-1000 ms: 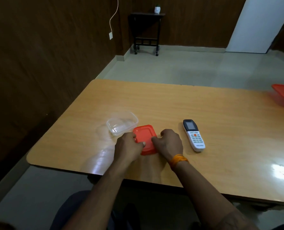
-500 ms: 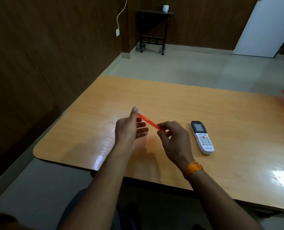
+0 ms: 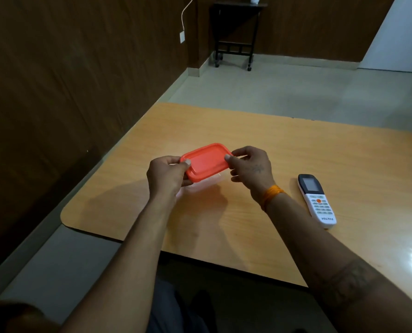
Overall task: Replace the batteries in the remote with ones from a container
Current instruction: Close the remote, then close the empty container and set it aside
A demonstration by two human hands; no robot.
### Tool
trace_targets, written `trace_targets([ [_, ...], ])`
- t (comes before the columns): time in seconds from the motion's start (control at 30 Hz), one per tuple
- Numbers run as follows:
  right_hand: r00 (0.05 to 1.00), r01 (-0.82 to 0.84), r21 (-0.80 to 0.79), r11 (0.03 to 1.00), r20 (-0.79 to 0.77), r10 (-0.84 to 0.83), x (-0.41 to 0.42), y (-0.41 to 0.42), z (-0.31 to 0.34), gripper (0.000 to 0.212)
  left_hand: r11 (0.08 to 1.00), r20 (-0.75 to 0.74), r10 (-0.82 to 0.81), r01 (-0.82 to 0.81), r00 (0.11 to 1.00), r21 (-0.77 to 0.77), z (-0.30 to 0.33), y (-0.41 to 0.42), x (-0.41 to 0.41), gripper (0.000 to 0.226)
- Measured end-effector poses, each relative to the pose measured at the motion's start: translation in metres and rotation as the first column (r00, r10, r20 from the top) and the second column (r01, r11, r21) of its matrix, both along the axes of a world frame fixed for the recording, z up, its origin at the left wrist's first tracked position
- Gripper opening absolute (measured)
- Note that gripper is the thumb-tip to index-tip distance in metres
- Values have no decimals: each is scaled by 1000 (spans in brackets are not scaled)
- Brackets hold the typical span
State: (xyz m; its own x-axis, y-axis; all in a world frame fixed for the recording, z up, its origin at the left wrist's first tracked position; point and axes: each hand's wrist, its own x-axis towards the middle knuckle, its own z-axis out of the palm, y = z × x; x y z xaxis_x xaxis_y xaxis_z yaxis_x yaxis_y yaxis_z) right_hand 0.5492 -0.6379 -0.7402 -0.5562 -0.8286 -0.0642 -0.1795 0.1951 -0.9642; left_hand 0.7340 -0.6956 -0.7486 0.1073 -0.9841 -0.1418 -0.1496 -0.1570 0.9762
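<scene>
Both hands hold an orange rectangular lid point(image 3: 206, 162) flat, a little above the wooden table point(image 3: 296, 150). My left hand point(image 3: 167, 175) pinches its left end and my right hand point(image 3: 249, 168) pinches its right end, thumbs on top. Faint edges of a clear plastic container point(image 3: 197, 188) show just under the lid; whether the two touch is unclear, and its contents are hidden. A white remote point(image 3: 317, 200) with a dark screen lies face up on the table, to the right of my right wrist.
The table's rounded left corner point(image 3: 66, 217) and near edge are close to my body. A dark wall runs along the left. A small black side table point(image 3: 234, 32) stands at the far wall, with a white door point(image 3: 402, 32) to its right.
The lid lay on the table beside the clear container under my hands. It was lifted and turned edge-on, and now it is held flat over the container.
</scene>
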Motion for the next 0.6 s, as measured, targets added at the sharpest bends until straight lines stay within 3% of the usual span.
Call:
trace_targets([
  [0.07, 998, 35, 5, 999, -58, -34, -2, -9, -4, 12, 996, 145, 49, -37, 988, -83, -4, -4, 1, 8],
  [0.23, 993, 65, 71, 995, -107, -57, -4, -23, -18, 12, 988, 392, 98, -41, 915, -151, -9, -12, 0, 26],
  [0.47, 991, 77, 127, 989, -120, -62, 0, -34, -30, 13, 986, 470, 125, -55, 874, -160, -17, -15, 1, 14],
  [0.6, 992, 72, 128, 989, -112, -57, 1, -34, -34, 11, 996, 416, 73, -42, 907, -84, -20, -20, 3, 10],
])
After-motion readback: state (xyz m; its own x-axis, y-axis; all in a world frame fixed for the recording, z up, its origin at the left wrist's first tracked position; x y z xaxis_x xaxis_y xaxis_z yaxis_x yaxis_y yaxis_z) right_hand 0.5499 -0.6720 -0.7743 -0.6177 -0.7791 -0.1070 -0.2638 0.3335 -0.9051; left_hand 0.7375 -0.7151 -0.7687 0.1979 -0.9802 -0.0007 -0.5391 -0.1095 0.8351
